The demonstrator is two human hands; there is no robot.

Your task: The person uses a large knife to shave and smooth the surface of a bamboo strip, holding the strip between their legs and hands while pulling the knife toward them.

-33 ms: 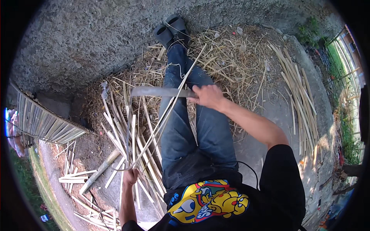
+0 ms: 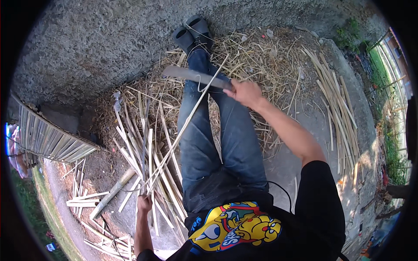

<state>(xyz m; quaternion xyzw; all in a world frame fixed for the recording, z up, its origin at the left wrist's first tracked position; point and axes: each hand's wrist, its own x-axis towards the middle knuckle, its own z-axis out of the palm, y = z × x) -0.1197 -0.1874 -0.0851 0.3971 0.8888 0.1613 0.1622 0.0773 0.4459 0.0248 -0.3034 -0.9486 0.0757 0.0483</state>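
My left hand (image 2: 144, 203), at the lower left, is closed round the near end of a long, thin bamboo strip (image 2: 191, 114). The strip slants up and right across my legs, its far end past my knees. In my right hand (image 2: 247, 93) is the handle of a machete (image 2: 180, 72). Its broad grey blade points left over my shins and crosses the strip near the far end; whether the two touch, I cannot tell. A thin curl of shaving (image 2: 200, 82) shows beside the blade. My legs (image 2: 198, 143) in blue jeans stretch straight ahead, feet crossed in dark shoes (image 2: 191, 35).
Split bamboo strips (image 2: 163, 178) lie piled left of my legs, beside a thicker bamboo pole (image 2: 112, 194). Another bundle of strips (image 2: 337, 104) lies at the right. Shavings (image 2: 270, 65) cover the ground beyond my knees, up to a rough wall (image 2: 109, 39). A slatted bamboo panel (image 2: 54, 135) stands at the left.
My right hand and the machete have moved farther out along the strip, and the blade now tilts up to the left. My left hand has shifted slightly down and left.
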